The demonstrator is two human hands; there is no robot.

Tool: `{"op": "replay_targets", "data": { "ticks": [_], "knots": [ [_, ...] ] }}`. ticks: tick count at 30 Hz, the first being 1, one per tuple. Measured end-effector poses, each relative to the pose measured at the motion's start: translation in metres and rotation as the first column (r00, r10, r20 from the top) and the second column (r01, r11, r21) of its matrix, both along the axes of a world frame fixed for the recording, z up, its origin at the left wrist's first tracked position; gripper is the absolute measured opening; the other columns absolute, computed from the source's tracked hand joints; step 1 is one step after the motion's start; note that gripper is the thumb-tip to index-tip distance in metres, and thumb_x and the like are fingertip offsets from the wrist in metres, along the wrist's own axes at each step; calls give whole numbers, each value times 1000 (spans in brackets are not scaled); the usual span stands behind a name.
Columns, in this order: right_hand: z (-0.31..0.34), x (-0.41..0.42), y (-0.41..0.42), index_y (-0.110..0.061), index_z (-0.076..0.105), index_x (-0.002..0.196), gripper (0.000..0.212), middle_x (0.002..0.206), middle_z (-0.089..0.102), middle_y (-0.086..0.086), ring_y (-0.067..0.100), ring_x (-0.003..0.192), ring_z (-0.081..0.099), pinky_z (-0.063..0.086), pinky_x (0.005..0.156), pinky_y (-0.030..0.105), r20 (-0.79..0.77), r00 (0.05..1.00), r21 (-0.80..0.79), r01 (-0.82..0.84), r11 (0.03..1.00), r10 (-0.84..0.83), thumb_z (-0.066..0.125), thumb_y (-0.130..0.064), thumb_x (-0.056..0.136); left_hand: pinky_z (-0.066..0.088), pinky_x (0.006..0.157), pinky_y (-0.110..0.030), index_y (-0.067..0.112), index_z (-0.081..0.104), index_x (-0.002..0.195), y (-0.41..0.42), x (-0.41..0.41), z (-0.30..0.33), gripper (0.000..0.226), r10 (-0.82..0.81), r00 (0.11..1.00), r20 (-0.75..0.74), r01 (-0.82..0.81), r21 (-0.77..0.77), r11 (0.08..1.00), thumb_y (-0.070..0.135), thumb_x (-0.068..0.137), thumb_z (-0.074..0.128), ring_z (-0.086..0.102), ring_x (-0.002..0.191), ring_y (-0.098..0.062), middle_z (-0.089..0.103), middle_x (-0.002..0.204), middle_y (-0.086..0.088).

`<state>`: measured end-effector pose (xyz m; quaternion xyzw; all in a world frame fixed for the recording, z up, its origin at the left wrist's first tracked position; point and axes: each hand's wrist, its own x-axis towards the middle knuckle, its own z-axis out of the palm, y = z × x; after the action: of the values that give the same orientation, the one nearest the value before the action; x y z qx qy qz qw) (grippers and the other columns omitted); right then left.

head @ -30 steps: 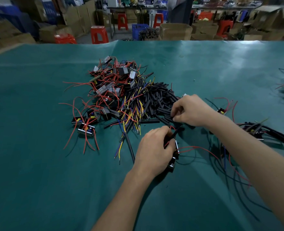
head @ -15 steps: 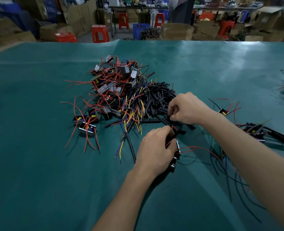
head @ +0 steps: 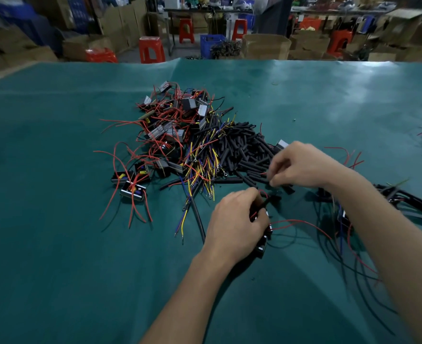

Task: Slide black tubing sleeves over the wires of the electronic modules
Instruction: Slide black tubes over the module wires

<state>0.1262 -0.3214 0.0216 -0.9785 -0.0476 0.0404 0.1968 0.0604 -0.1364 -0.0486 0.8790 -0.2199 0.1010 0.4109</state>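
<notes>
- Two hands are busy on the green table (head: 56, 244), and both of them are yours.
- Your left hand (head: 234, 224) is curled around a small black module (head: 263, 240) and holds it just above the table.
- Red wires (head: 301, 223) come out of that module and trail off to the right across the green top.
- Your left fingers (head: 254, 194) also pinch a thin dark piece that sticks up from the module. It is too small to tell if it is a sleeve or a wire.
- Your right hand (head: 301, 165) is bent over the near edge of the pile of black tubing sleeves (head: 242, 150).
- Your right fingertips (head: 273, 181) are curled in and touch the sleeves there. You seem to pinch one, but your hand hides it, so you cannot be sure.
- Your two hands are near each other, with the right one a bit farther away from you.
- Lots of modules (head: 175, 125) with red, yellow and blue wires lie in a messy heap just left of the sleeves.
- One open module (head: 132, 191) sits by itself at the near left of that heap, with red wires spread out around it.
- More black and red wires (head: 403, 197) lie on the table at your right, partly under your right arm.
- Past the far edge of the table you can see red stools (head: 151, 49) and brown boxes (head: 267, 47).
</notes>
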Motion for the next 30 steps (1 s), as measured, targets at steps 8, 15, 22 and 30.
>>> {"op": "replay_targets", "data": {
  "ticks": [8, 15, 22, 30],
  "knots": [
    [-18, -20, -1, -28, 77, 68, 13, 56, 66, -24, -10, 63, 60, 41, 57, 4, 17, 1000, 27, 14, 1000, -15, 88, -22, 73, 47, 70, -45, 16, 50, 75, 0, -2, 2, 18, 4, 999, -33, -5, -18, 1000, 22, 85, 64, 53, 73, -24, 58, 71, 2],
    [0, -6, -24, -22, 78, 75, 7, 59, 68, -11, 11, 66, 67, 43, 63, 17, 219, 946, 142, 211, 967, -238, 79, -20, 82, 46, 69, -45, 15, 49, 75, 0, -2, 1, 19, 5, 999, -41, -7, -36, 999, 22, 86, 64, 51, 70, -23, 55, 68, 3],
    [14, 31, -85, -20, 74, 75, 14, 67, 72, 8, 21, 67, 72, 55, 69, 25, 39, 941, -295, 331, 896, -335, 65, -11, 81, 48, 69, -45, 15, 53, 77, 0, -2, 1, 16, -5, 998, -65, 2, -39, 999, 23, 87, 62, 55, 71, -21, 59, 70, 3],
    [-2, 49, -74, -10, 72, 87, 33, 87, 67, 16, 35, 83, 66, 60, 74, 39, -38, 928, -380, 330, 864, -372, 91, -28, 67, 48, 69, -44, 17, 52, 76, 0, -1, 0, 17, 4, 998, -57, -6, -36, 999, 24, 87, 63, 54, 72, -20, 59, 70, 5]
  ]
}}
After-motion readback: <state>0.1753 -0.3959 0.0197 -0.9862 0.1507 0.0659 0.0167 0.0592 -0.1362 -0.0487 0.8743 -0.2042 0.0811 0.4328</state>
